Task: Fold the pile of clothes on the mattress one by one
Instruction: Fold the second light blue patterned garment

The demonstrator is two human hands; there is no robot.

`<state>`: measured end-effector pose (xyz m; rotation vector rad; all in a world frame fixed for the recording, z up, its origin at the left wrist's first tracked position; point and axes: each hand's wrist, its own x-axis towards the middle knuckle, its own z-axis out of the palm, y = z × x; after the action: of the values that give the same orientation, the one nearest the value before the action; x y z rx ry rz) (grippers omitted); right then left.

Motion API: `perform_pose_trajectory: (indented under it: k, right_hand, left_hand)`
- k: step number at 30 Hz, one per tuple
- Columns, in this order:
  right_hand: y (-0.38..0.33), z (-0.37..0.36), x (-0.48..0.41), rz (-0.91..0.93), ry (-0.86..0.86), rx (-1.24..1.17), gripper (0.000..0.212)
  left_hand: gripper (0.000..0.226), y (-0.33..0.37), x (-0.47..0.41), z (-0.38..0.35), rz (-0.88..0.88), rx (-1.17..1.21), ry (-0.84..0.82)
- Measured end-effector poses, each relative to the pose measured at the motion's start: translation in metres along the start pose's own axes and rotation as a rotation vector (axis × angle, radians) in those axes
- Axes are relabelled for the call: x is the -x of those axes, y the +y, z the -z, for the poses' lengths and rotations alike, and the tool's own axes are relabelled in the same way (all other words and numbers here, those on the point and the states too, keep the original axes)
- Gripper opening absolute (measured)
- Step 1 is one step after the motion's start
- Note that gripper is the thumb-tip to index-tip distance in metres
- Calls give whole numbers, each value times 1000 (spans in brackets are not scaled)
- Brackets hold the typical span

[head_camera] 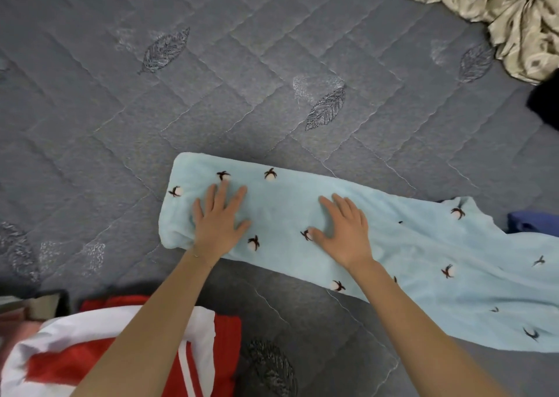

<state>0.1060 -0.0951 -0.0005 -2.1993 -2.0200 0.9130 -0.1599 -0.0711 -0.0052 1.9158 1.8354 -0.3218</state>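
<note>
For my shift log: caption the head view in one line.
The left hand and right hand press flat on a light blue fleece garment on the quilted mattress.

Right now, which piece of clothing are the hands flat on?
The light blue fleece piece: left hand and right hand rest flat on it. The red-and-white garment and beige cloth lie aside.

Mattress: under everything.
Fleece garment: on the mattress, from the middle to the right edge.
Left hand: flat on its left end.
Right hand: flat on it, just right.
Striped garment: near left, beneath the left forearm.
Crumpled cloth: far right corner.
</note>
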Motion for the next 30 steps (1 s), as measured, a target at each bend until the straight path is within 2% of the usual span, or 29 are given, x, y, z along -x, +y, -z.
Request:
perform_pose_trajectory:
  k: [3,6,16,23,27,30]
  right_hand:
    - [4,6,6,8,81,12,76]
    - [18,18,14,-8,85,35,78]
    - [132,81,64,-84,129,40,82]
    - [238,124,98,-134,109,40,86]
    - [300,145,117,-185,92,58,86]
    - [346,155,134,-277,72,27,86]
  left_hand:
    - [71,22,7,0,-74,10,169]
    - [72,54,13,-2,-148,-27,226]
    - [84,200,37,-31,-203,6,168]
    - [78,320,59,-62,-233,50,198]
    - [81,392,71,-81,-261,73,146]
    - [82,442,87,-94,-369,46,118]
